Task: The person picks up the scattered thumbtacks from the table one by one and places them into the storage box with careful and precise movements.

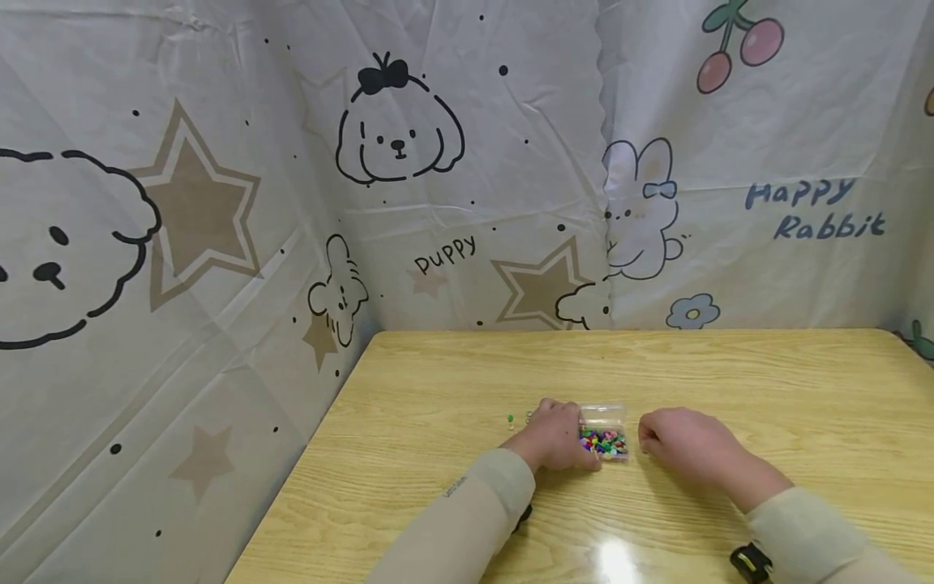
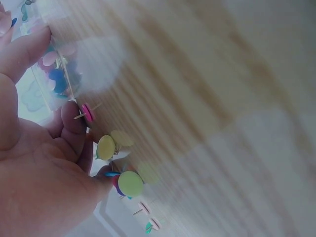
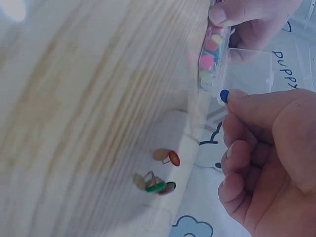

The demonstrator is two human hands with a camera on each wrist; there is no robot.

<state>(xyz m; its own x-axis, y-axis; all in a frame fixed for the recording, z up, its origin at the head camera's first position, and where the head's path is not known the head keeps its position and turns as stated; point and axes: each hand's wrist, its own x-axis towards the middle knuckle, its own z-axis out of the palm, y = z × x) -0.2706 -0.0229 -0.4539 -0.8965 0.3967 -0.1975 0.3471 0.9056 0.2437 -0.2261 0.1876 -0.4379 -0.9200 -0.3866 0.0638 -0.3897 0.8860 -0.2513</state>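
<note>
A: Where is the box, and what is the left hand doing with it?

B: The clear box sits on the desk, between the two hands. The left hand grips it at its left end, thumb at the near side and fingers round behind. I'd judge that this hold keeps something so light from sliding.

A: Why is the lid folded back?

B: The lid lies on the far side, probably so that the colourful tacks inside can be reached from the near side with nothing in the way.

A: And the right hand?

B: The right hand is just beside the box, apart from it. Its thumb and forefinger pinch a blue tack; the other fingers curl toward the palm. For so small a head, a fingertip pinch seems the natural hold. I can't make out its pin.

A: Are there loose ones too?

B: Yes. A yellow tack, a lime tack and a pink tack lie by the left hand. The pink one is right at a fingertip; whether they touch, I can't tell. Near the right hand are an orange tack and a green tack.
</note>
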